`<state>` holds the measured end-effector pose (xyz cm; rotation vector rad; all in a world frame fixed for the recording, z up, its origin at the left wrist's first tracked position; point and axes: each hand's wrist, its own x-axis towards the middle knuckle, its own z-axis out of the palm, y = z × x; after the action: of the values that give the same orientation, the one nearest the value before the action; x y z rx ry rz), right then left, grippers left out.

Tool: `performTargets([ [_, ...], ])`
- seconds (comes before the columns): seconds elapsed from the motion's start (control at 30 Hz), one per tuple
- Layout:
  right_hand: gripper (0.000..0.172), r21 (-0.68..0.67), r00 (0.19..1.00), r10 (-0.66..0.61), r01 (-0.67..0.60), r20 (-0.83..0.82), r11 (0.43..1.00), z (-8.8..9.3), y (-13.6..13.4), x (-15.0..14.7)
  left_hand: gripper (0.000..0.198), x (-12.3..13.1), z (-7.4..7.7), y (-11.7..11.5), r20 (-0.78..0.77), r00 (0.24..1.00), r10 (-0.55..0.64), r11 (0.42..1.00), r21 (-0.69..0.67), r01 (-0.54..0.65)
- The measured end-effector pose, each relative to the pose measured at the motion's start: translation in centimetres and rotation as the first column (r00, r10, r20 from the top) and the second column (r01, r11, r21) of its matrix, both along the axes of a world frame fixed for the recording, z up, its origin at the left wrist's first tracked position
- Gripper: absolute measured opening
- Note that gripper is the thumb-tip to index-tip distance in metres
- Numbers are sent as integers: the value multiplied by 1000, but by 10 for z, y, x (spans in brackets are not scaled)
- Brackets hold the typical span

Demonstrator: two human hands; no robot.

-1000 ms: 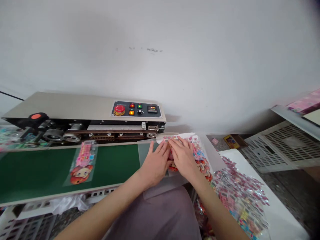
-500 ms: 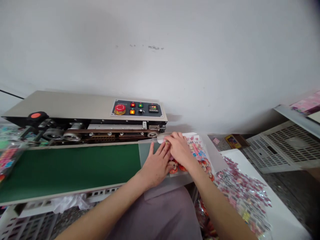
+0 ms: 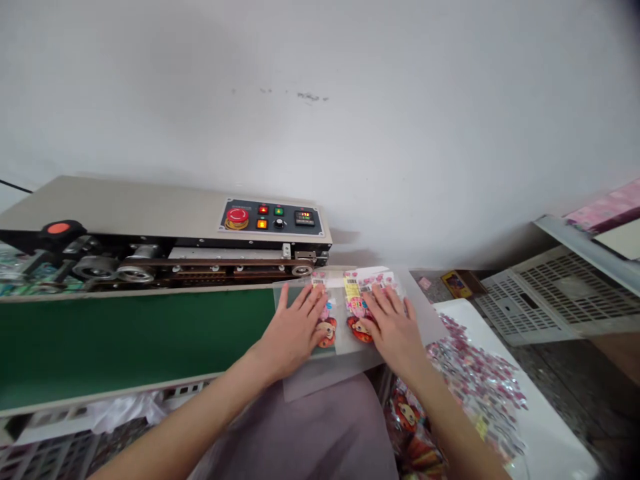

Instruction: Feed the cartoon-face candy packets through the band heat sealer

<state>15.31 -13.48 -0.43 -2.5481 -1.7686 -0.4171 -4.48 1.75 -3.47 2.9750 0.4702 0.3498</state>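
My left hand (image 3: 293, 333) lies flat, fingers spread, on a printed plastic packet (image 3: 327, 331) with an orange animal face, at the right end of the green conveyor belt (image 3: 150, 340). To its right, my right hand (image 3: 397, 330) is also spread out, resting on another printed packet (image 3: 356, 303) with a yellow label. More packets may lie beneath that hand; its palm hides them. Both packets rest on a translucent sheet (image 3: 313, 383) that overlaps the belt's end. Just behind my left fingers is the roller end of a band sealing machine (image 3: 125, 207).
On the sealer a control panel (image 3: 273, 217) has lit buttons and a red stop knob. Many clear packets (image 3: 480, 373) are heaped on a white surface (image 3: 555, 427) at right. Beyond stand a white plastic crate (image 3: 530, 313) and a small box (image 3: 457, 283). Filled packets (image 3: 407, 413) lie below my right forearm.
My hands, close together and overlapping before, have moved apart, the right one to the right. The packet under my left hand now shows separately from the right one. The view has shifted slightly.
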Motion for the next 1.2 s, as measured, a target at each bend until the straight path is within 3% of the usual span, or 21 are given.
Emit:
performTargets([
  [0.13, 52, -28, 1000, -20, 20, -10, 999, -9, 8, -24, 58, -21, 6, 9, -37, 996, 82, 996, 21, -81],
  [0.27, 48, 38, 998, -27, 29, -52, 999, -3, 18, -37, 57, -25, 26, 5, -54, 981, 189, 982, 42, -187],
  [0.4, 41, 98, 989, 22, -8, -149, 995, 13, 31, -33, 53, -2, 40, -15, -29, 998, 56, 998, -10, -56],
  [0.53, 53, 102, 933, 133, -105, -335, 989, 21, 69, -23, 57, 22, 28, -31, -49, 997, -63, 995, -75, 60],
  [0.7, 44, 39, 921, 93, -85, -378, 996, 17, 107, -13, 59, 25, 11, -35, -49, 998, -50, 995, -84, 46],
  [1.0, 44, 18, 914, 104, -105, -392, 994, 12, 102, -7, 61, 18, 11, -38, -39, 998, -52, 991, -123, 47],
  [1.2, 49, 55, 919, 130, -118, -373, 991, 15, 96, -5, 59, 26, 32, -43, -38, 999, 5, 981, -194, -12],
])
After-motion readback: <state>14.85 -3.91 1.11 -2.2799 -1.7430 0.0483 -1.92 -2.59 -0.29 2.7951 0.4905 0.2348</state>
